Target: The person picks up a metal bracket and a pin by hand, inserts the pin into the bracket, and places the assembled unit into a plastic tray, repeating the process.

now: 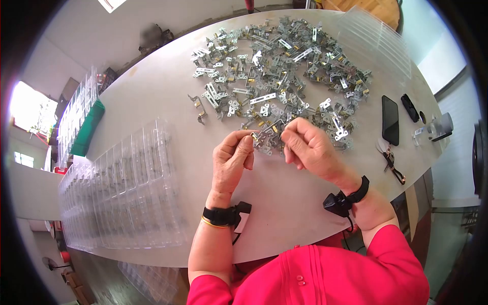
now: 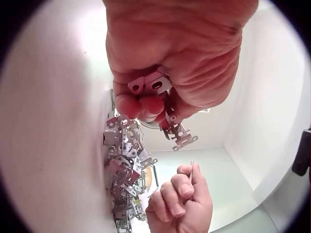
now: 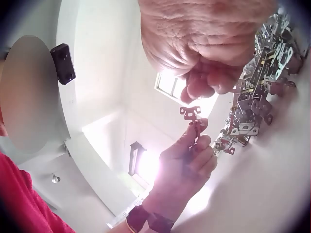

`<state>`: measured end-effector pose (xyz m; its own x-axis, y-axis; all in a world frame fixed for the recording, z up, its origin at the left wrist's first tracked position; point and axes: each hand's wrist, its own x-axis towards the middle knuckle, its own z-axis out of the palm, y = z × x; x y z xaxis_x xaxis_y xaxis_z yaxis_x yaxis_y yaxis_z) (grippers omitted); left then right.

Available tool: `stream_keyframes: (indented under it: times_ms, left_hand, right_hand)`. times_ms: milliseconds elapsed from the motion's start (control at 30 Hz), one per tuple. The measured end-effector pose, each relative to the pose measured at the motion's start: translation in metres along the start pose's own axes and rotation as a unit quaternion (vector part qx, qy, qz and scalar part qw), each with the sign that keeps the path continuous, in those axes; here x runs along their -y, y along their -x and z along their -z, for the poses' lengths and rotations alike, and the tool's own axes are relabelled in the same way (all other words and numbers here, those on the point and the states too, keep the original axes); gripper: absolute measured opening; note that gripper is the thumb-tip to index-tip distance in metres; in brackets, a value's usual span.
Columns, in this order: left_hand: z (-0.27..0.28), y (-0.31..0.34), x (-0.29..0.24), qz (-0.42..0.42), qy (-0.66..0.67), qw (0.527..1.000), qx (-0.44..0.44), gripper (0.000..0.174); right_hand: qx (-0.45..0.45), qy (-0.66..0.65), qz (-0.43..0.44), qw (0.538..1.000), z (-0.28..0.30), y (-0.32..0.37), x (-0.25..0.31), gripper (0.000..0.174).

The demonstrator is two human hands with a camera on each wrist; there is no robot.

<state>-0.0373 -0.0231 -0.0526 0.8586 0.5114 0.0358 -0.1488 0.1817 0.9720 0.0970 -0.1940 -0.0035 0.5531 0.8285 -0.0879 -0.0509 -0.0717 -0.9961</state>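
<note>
Small silvery metal brackets with holed tabs lie in a big heap [image 1: 284,76] on the pale table [image 1: 284,208]. At the heap's near edge, my left hand [image 1: 230,160] pinches a metal bracket [image 2: 180,133] between thumb and forefinger, its holed end sticking out past the fingertips. A second holed metal piece [image 2: 156,85] shows against the curled fingers of that hand in the left wrist view. Just to the right, my right hand [image 1: 311,150] has its fingers curled, pinching a thin metal piece [image 2: 191,167] that juts up beside the thumb; most of it is hidden.
Stacked clear plastic trays [image 1: 127,188] cover the table's left side. A green-edged stack [image 1: 86,127] stands behind them, and another clear tray [image 1: 376,43] lies at the far right. A phone [image 1: 390,119], a black case [image 1: 409,108] and keys [image 1: 391,160] sit on the right.
</note>
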Motion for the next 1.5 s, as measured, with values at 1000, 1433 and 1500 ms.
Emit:
stream_keyframes:
  times_ms: [1000, 1433, 1500]
  left_hand:
    - [-0.003, 0.001, -0.001, -0.057, -0.117, 0.992, -0.007, 0.017]
    - [-0.006, 0.004, -0.006, 0.010, -0.059, 0.998, 0.031, 0.011]
    - [-0.005, 0.004, -0.006, 0.030, -0.026, 0.997, 0.066, 0.010]
  right_hand:
    - [0.031, 0.029, -0.032, 0.999, -0.003, -0.001, 0.000, 0.021]
    - [0.128, -0.202, -0.121, 0.964, 0.007, -0.007, -0.006, 0.028]
    - [0.134, -0.207, -0.129, 0.961, 0.008, -0.006, -0.005, 0.027]
